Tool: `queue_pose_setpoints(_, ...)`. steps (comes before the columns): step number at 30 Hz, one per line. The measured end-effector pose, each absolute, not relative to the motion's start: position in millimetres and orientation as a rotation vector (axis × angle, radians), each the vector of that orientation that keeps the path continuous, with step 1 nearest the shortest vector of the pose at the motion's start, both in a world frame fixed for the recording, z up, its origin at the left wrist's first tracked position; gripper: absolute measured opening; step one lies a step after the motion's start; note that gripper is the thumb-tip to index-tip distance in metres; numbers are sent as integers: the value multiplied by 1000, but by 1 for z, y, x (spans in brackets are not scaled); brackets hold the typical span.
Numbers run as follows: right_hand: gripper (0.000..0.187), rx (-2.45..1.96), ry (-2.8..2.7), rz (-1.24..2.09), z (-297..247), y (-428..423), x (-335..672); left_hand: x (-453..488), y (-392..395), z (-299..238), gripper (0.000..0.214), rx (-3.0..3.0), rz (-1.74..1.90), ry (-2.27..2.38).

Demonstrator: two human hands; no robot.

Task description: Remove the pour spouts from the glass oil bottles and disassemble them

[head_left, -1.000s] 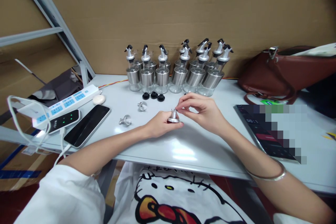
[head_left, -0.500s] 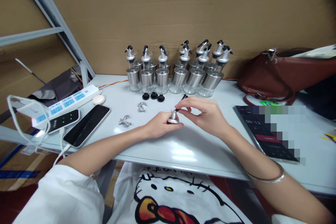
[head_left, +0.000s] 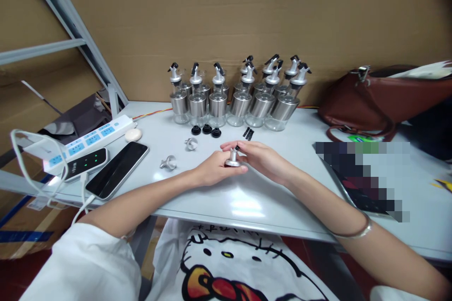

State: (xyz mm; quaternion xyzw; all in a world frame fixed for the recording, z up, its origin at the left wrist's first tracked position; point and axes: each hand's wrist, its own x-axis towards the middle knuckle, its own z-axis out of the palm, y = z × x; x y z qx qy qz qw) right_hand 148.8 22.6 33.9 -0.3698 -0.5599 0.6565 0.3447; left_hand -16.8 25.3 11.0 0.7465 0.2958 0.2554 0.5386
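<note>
Over the front middle of the table, my left hand (head_left: 211, 168) is closed round the base of a silver pour spout (head_left: 232, 159), which stands upright in its grip. My right hand (head_left: 266, 160) meets it from the other side, its fingers closed about the spout's top, at a small black flap (head_left: 238, 148). Part of the right fingers is hidden behind the spout. Two loose silver spouts (head_left: 171, 162) lie left of my hands. Three black stoppers (head_left: 206, 129) and a few slim black flaps (head_left: 249, 134) rest beyond them.
Several glass-and-steel oil bottles (head_left: 218, 103) with spouts stand along the back. At left are a power strip (head_left: 92, 138), a phone (head_left: 118, 169), a corded black device (head_left: 85, 163) and a round white case (head_left: 133, 135). A brown bag (head_left: 353, 99) and a partly blurred tablet (head_left: 348, 188) occupy the right.
My right hand has come lower and to the left, its fingers now around the spout's top. My left hand keeps its hold in the same place. The slim black flaps are now uncovered.
</note>
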Motion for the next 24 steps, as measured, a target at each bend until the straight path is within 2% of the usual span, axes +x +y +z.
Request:
queue_pose_setpoints(9, 36, -930, -1470, 1678, 35, 21, 149, -17, 23, 14, 33, 1794, 584, 710)
queue_pose_setpoints(14, 28, -914, -1473, 1548, 37, 20, 149, -17, 22, 13, 35, 1766, 587, 740)
queue_pose_setpoints(17, 31, -919, -1576, 1492, 38, 19, 150, -16, 23, 14, 33, 1800, 616, 761)
queue_pose_setpoints(21, 34, -911, -1725, 1484, 36, 19, 148, -21, 28, 19, 34, 2020, 598, 806)
queue_pose_setpoints(24, 33, -886, -1722, 1323, 36, 18, 146, -30, 34, 28, 42, 2279, 538, 847)
